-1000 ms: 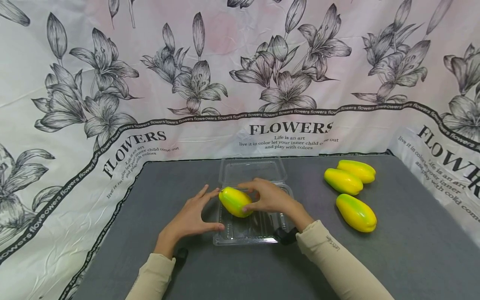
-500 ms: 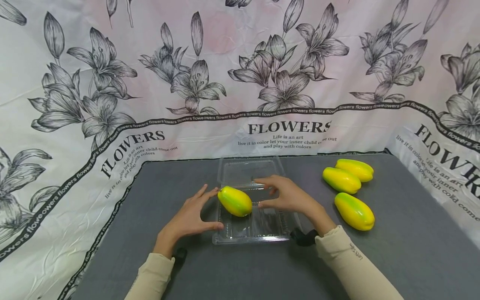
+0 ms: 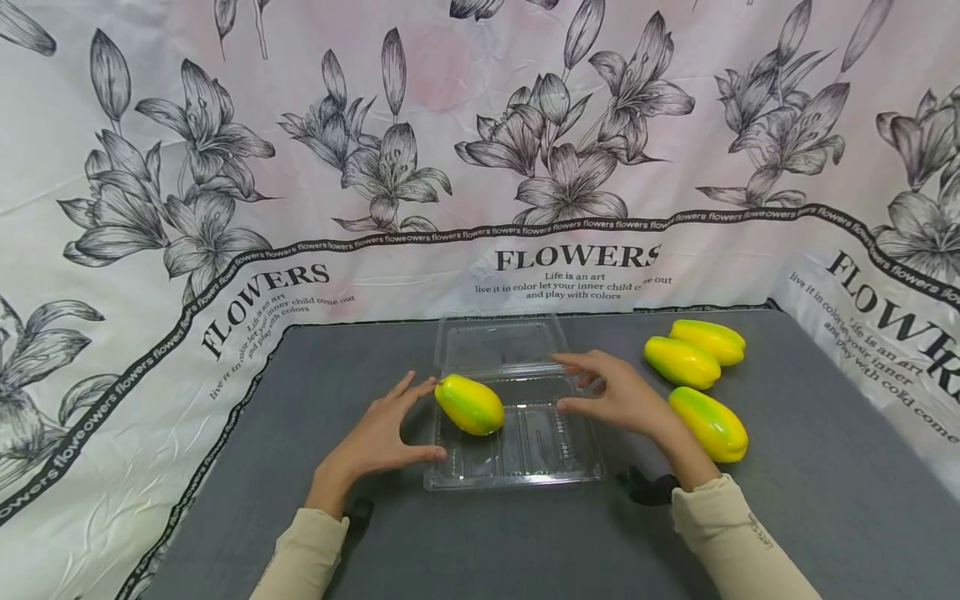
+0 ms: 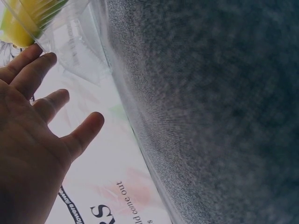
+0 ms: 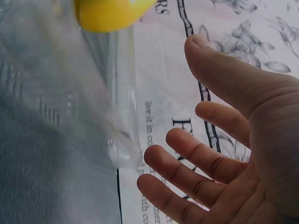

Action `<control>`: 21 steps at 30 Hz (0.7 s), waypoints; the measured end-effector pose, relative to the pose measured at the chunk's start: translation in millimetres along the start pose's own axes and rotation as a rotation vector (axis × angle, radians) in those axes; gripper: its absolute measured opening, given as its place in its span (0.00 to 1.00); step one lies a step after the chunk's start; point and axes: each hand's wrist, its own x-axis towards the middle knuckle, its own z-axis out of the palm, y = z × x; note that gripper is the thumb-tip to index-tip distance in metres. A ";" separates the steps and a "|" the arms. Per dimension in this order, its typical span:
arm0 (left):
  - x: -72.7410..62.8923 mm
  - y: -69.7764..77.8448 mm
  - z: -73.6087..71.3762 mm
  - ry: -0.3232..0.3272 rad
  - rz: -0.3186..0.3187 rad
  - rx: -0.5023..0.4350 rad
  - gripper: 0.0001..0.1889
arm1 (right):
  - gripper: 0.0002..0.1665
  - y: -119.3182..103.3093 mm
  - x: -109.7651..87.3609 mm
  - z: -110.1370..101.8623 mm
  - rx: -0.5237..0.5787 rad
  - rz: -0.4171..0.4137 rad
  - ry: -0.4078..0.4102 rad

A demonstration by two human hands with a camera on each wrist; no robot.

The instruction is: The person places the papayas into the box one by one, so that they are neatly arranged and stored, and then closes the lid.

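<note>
A yellow-green papaya point(image 3: 471, 405) lies in the left part of a clear plastic clamshell container point(image 3: 517, 480), whose lid point(image 3: 498, 343) is folded back behind it. At the container's left side is my left hand point(image 3: 381, 433), thumb and fingers spread; its fingertips are close to the papaya's stem end, and I cannot tell whether they touch. My right hand point(image 3: 622, 396) hovers over the container's right edge with nothing in it. In the right wrist view the fingers point(image 5: 177, 163) are loosely extended, and the papaya point(image 5: 110, 14) shows at the top.
To the right, two papayas point(image 3: 682, 362) lie side by side, with one more papaya point(image 3: 708, 425) nearer to me. All rest on the grey tabletop point(image 3: 525, 542). A flower-printed cloth point(image 3: 420, 275) hangs behind and along the sides.
My right hand has let go of the papaya and moved right, away from it. The papaya stays in the container's left part. My left hand has hardly moved.
</note>
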 end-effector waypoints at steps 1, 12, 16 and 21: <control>0.0 -0.4 0.3 0.000 0.000 0.003 0.56 | 0.42 2.1 -2.0 -1.1 -0.006 -0.002 0.011; 0.0 0.2 0.6 -0.002 -0.007 0.000 0.56 | 0.40 15.1 -19.5 -14.3 -0.032 0.025 0.096; 0.4 0.5 0.9 -0.001 -0.007 0.003 0.55 | 0.42 17.8 -23.9 -18.8 -0.047 0.045 0.118; 0.6 1.0 0.9 0.000 -0.008 0.000 0.55 | 0.42 18.9 -29.8 -25.9 -0.051 0.063 0.134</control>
